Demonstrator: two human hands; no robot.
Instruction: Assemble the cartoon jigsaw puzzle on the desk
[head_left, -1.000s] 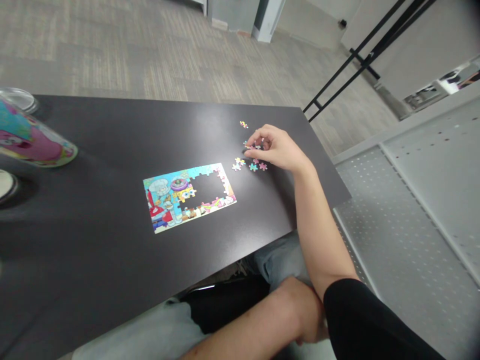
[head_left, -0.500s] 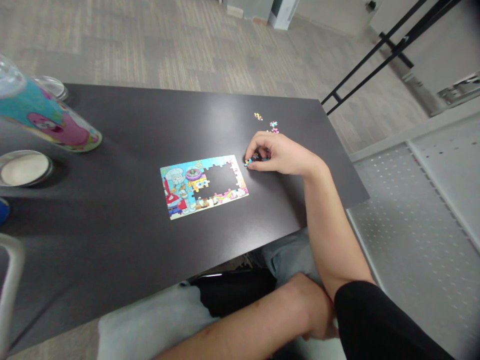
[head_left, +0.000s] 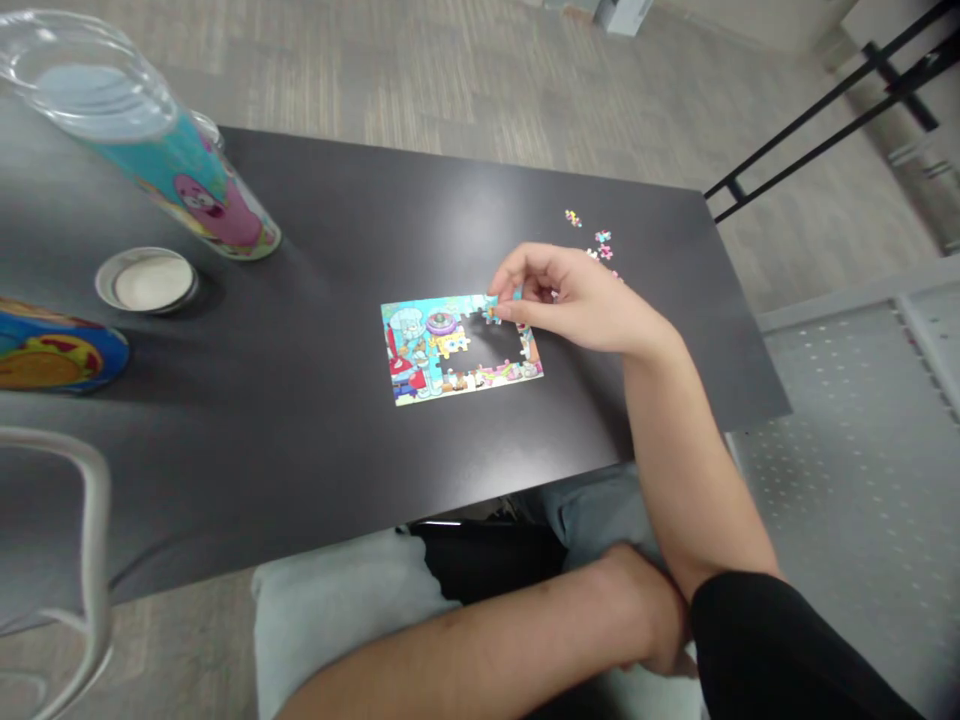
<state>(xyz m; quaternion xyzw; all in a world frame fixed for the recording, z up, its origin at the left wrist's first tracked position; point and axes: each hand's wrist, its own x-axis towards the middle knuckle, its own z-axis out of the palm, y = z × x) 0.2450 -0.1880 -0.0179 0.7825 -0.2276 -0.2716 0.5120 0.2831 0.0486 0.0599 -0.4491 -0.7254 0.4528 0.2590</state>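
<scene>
My right hand [head_left: 559,290] pinches a small jigsaw puzzle piece [head_left: 493,312] between thumb and forefinger. It is over the upper right part of a jigsaw puzzle [head_left: 411,350] with a colourful cartoon picture, whose border and left side are put together around a dark gap. I cannot tell whether the piece touches the puzzle. Several loose pieces [head_left: 603,238] lie beyond my hand on the dark table, some partly hidden by it. My left hand [head_left: 664,640] rests low by my lap, under the right forearm, with its fingers mostly hidden.
On the left of the dark table [head_left: 315,450] stands a clear cylinder [head_left: 195,180] with cartoon print, beside a round lid [head_left: 146,280]. A blue printed can [head_left: 60,345] and a white tubular frame [head_left: 94,540] are nearer me. A black metal frame [head_left: 810,120] rises beyond the right end.
My right hand has moved left with the piece, from the table beside the puzzle to over its upper right part. The view has shifted, showing more of the left side.
</scene>
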